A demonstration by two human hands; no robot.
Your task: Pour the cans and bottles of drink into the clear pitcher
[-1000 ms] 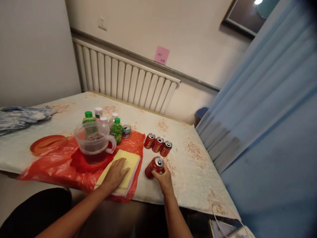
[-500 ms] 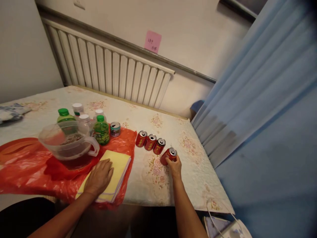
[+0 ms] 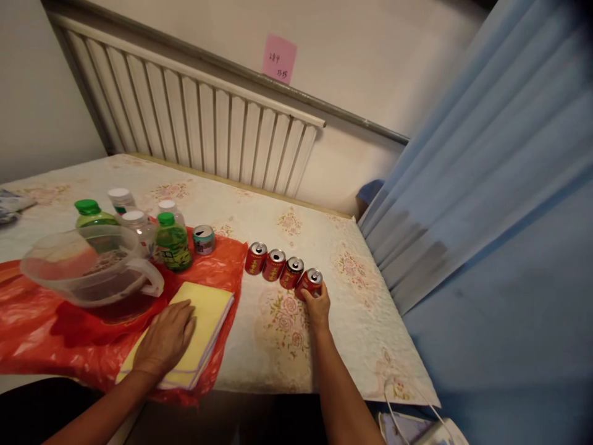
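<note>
My right hand is closed around a red drink can, which stands upright at the right end of a row. Beside it on the flowered cloth are the other red cans: one with a dark rim, a middle can and a leftmost can. My left hand lies flat, fingers stretched, on a folded yellow cloth. That cloth rests on a red plastic sheet. Left of it is a clear plastic jug with dark contents.
Behind the jug stand a green-capped bottle, another green-capped bottle, several white-capped jars and a small opened can. A radiator lines the wall, and a blue curtain hangs at the right.
My right hand has brought its can left and upright, close against the row; before, it was tilted and apart. My left hand stays on the yellow cloth. The view has shifted slightly.
</note>
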